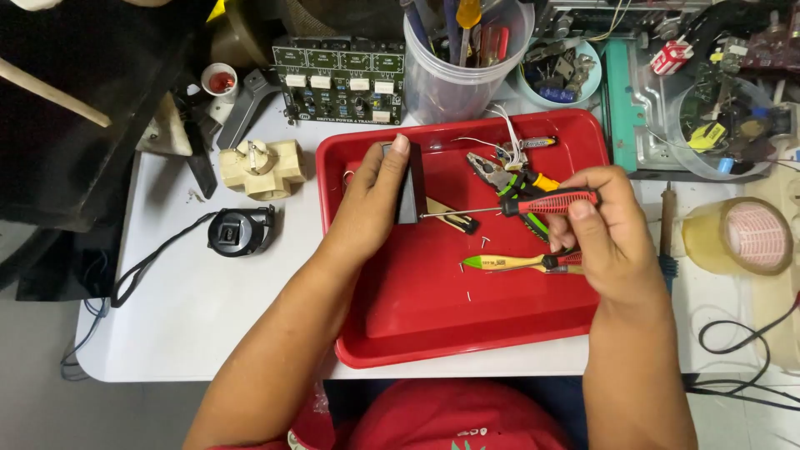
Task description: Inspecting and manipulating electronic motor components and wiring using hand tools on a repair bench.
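1. Over a red tray (392, 333) on a white table (200, 308), the left hand (371, 204) clamps a small black box (410, 187) upright, thumb on its top edge and fingers curled behind it.
2. The right hand (604, 229) pinches the red-and-black handle of a screwdriver (517, 204), fingers pressed together round it; the thin shaft points left and its tip meets the box's right face.
3. The box looks rigid and light, probably hard plastic with smooth, somewhat slippery sides. Gripping it across its flat faces, as the hand does, seems the sure hold.
4. The screwdriver looks stiff and light; its ribbed handle is the place to hold, as the slim shaft offers little purchase.
5. The tray also holds pliers (508, 177) with green-and-yellow grips, a green-tipped tool (508, 263) near the right hand, loose white wires and a few tiny screws on its bare floor.
6. Behind the tray a clear plastic cup (462, 71) stands packed with upright tools.
7. A pale blue bowl (587, 83) beside it carries small dark parts, too small to identify.
8. A roll of tape (742, 236) lies right of the tray.
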